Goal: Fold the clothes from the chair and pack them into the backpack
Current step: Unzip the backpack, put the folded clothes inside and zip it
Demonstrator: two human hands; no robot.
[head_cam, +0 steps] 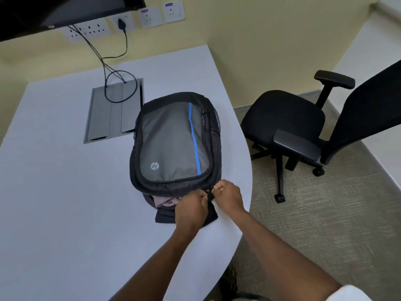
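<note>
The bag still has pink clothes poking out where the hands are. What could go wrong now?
1. The pink cloth bulges at the open mouth of the backpack, so it may catch in the zipper that the left hand and right hand pinch.
2. The backpack lies close to the curved edge of the table, so a hard tug might drag it toward the floor.

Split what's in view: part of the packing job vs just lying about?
Job: backpack; pink clothes showing in its open mouth; zip pull, pinched between left hand and right hand; chair, seat bare.

Lying about: cables; desk hatch; wall sockets; screen.
</note>
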